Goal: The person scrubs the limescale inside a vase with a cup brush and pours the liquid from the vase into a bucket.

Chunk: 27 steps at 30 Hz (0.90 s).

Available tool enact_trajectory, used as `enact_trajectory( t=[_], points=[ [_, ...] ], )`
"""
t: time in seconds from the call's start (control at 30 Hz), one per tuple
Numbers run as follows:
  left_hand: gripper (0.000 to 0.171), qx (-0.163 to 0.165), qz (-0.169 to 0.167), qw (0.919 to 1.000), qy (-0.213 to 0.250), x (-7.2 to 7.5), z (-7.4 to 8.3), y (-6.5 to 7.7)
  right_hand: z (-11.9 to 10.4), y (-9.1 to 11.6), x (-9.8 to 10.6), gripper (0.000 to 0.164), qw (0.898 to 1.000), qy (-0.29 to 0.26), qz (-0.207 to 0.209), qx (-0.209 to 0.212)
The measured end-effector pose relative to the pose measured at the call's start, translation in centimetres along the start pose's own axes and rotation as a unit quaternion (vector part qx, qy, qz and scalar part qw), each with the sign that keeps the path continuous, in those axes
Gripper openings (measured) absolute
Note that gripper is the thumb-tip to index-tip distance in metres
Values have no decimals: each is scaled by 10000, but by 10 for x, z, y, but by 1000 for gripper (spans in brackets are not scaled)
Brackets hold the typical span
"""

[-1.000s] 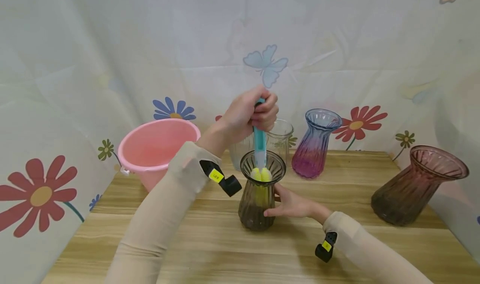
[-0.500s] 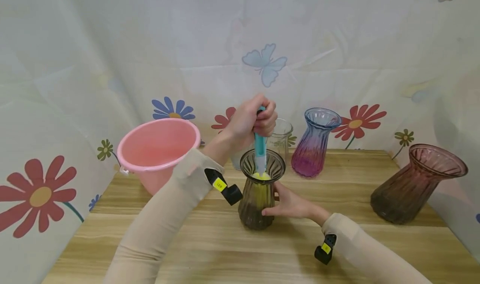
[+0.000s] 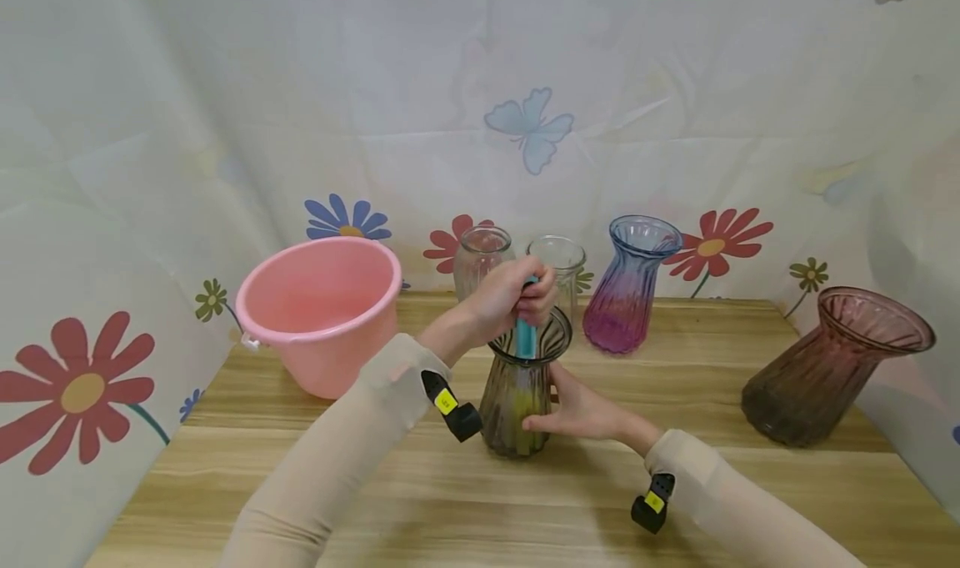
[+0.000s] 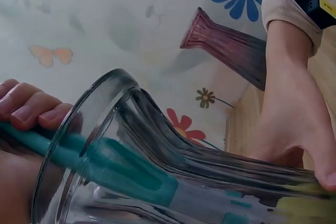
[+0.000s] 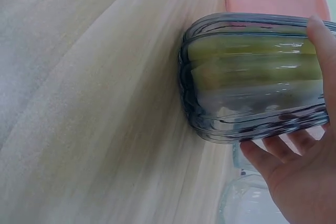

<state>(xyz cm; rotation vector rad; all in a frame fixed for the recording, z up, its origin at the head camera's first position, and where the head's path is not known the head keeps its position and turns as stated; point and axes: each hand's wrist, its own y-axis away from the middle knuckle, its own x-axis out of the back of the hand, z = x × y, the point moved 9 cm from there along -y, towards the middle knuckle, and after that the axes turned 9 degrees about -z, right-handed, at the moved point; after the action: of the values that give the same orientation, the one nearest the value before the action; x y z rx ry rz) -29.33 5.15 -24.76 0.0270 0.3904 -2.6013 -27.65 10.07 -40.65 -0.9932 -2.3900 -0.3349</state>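
A dark grey ribbed glass vase (image 3: 497, 401) stands upright on the wooden table. In my left hand (image 3: 504, 303) is the teal handle (image 3: 527, 340) of a bottle brush, gripped in a fist right at the vase's flared rim. The brush runs down inside the glass, and its yellow sponge head (image 5: 252, 64) shows through the wall near the base in the right wrist view. My right hand (image 3: 583, 411) holds the vase's lower body from the right, thumb in front and fingers behind. Most of those fingers are hidden in the head view.
A pink bucket (image 3: 352, 353) stands at the left. Behind the dark vase are two clear glass vases (image 3: 480, 255). A blue-and-purple vase (image 3: 624, 305) is at the back right, and a reddish-brown vase (image 3: 806, 384) sits near the table's right side.
My left hand has moved down with the brush, sinking the sponge head from the vase's neck to its lower part. My right hand stays on the vase.
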Motion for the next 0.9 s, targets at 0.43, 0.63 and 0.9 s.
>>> enact_trajectory(
  t=[0.43, 0.63, 0.9],
  points=[
    [39, -29, -121, 9999, 31, 2, 0, 0, 6, -1, 1, 77, 9952, -176, -951, -117],
    [39, -260, -40, 9995, 174, 2, 21, -1, 10, -3, 2, 78, 9966, -304, -767, -33],
    [36, -375, 52, 9993, -59, -4, 80, -11, 6, -3, 0, 78, 9969, -316, -726, 5]
  ],
)
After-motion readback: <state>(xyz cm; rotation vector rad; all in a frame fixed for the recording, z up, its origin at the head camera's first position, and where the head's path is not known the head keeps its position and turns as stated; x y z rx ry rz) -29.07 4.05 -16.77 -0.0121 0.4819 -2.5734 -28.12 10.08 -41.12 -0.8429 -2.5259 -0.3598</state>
